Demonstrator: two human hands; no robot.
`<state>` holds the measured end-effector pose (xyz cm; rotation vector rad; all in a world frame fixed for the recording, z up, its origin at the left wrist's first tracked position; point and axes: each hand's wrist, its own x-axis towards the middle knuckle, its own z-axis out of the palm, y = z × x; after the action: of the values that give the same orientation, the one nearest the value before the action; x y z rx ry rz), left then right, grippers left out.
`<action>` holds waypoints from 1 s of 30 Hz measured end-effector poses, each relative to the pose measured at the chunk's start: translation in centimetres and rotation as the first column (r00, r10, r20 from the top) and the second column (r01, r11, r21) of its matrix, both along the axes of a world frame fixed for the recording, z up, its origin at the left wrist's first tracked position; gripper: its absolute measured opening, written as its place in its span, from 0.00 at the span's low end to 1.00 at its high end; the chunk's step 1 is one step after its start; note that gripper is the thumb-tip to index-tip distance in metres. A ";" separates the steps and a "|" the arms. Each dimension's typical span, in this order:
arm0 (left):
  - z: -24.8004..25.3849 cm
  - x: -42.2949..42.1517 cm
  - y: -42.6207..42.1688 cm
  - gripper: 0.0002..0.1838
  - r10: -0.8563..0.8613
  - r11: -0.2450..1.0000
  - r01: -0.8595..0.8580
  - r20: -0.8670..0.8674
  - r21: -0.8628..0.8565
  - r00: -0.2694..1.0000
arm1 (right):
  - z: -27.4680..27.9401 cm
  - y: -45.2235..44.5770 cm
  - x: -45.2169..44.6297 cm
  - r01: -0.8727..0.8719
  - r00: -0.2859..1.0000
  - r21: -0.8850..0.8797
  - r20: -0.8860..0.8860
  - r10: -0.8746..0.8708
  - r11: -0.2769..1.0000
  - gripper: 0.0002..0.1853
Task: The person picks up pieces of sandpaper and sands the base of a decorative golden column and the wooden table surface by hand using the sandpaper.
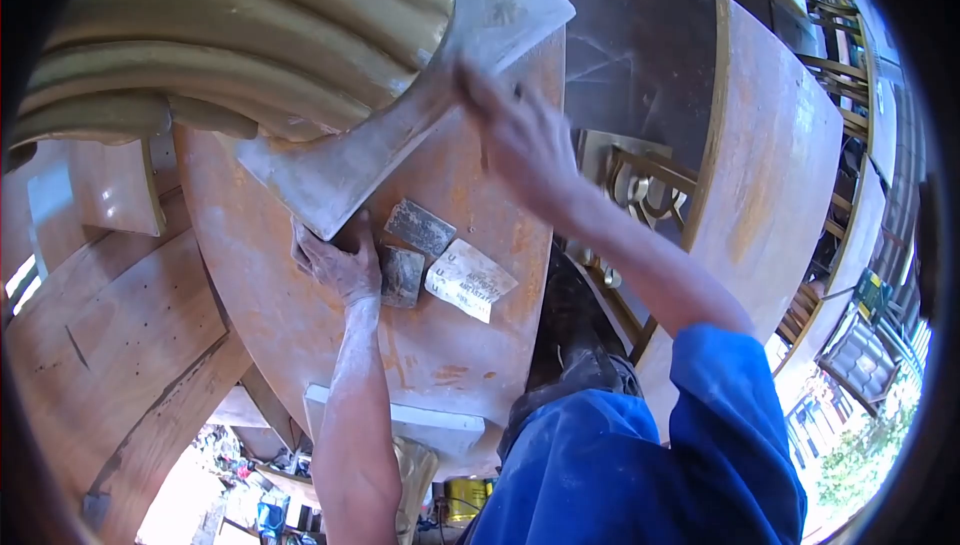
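A fluted gold column piece (240, 35) with a pale, dusty square base plate (340, 170) lies across a curved wooden panel (270, 275). My left hand (342, 263), whitened with dust, is at the plate's lower corner, its fingers curled around the edge and partly hidden under it. Over the plate's right side is my right hand (525, 140), blurred by motion; whatever is beneath its fingers cannot be made out. Two dark worn pieces (422, 228) and a torn sheet with printed backing (468, 280) lie on the panel right of my left hand.
Another curved panel (765, 155) stands to the right, with more panels behind it. A brown panel (120, 335) is at the left. Below the central panel are a white-edged piece (430, 418) and a yellow container (466, 498). Metal scrollwork (640, 190) shows between panels.
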<state>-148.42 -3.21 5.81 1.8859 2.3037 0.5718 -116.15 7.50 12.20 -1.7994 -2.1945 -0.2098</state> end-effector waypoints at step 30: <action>0.1 -0.2 0.3 0.49 -0.034 0.999 0.034 0.002 -0.020 0.999 | -1.0 -5.3 0.2 -0.065 0.988 -0.336 -0.155 0.013 0.940 0.33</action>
<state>-148.60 -2.91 5.96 1.9111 2.2625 0.5440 -115.93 2.18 11.18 -1.8665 -2.2603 0.3261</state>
